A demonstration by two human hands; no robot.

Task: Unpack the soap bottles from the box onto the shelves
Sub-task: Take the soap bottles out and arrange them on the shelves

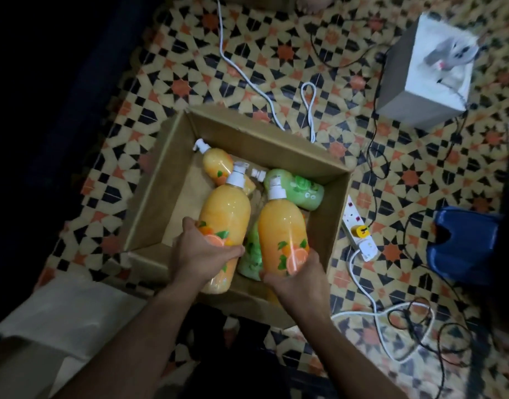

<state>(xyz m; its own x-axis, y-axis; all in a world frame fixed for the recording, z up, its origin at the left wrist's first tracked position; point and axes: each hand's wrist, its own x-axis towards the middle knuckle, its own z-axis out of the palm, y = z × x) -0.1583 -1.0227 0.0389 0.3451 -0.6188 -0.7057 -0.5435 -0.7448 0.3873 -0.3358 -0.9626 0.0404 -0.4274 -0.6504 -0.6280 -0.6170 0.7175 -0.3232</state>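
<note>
The patterned floor [276,53] carries a cardboard box [265,145], a white power strip [359,230] just right of it, loose cables [247,79], a grey carton [405,90] and a blue object [463,246].

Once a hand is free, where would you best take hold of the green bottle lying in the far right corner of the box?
Probably round its broad body, coming straight down from above. The green bottle lies on its side in the corner of the box, so the walls crowd its sides, and its pump end sits partly behind the orange bottle in the right hand.
</note>
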